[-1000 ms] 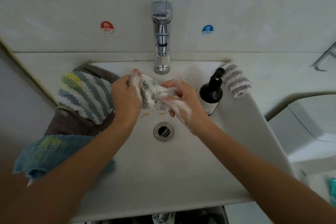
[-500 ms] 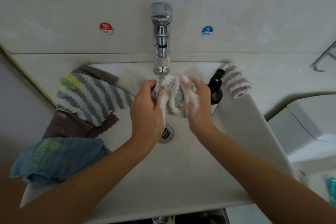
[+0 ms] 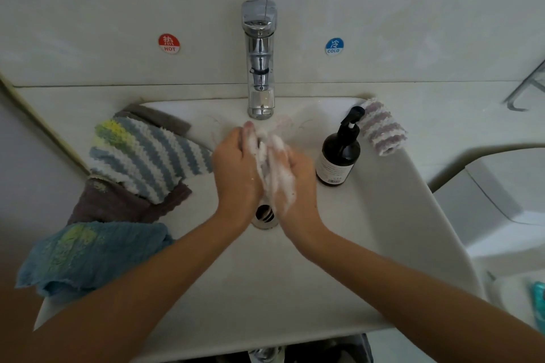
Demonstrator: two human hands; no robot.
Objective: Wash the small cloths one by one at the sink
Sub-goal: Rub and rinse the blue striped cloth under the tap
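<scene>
Fingers of the left hand (image 3: 236, 168) and right hand (image 3: 290, 174) lie nearly straight, palm facing palm, pressing a lathered small cloth (image 3: 263, 156) between them; the cloth is almost wholly hidden, only a foamy sliver showing in the gap, and whether any finger curls round it cannot be told. The pressed pair sits at the centre of the sink (image 3: 383, 215), directly below the faucet (image 3: 259, 68) at 12 o'clock and above the drain (image 3: 264, 214) at 6 o'clock, a position that probably lets suds fall into the basin and keeps rinse water within reach. No stream from the spout is discernible.

At 3 o'clock of the hands a dark soap bottle (image 3: 339, 156) stands upright on the basin ledge, near enough for a refill. Beyond it, at 2 o'clock, a purple-striped cloth (image 3: 383, 130) lies alone on the rim, well apart from the rest and likely already washed. At 9 o'clock a blue-striped cloth (image 3: 147, 156) rests on a brown cloth (image 3: 118, 206); at 8 o'clock a teal cloth (image 3: 88, 253) drapes over the edge. These probably await their turn.
</scene>
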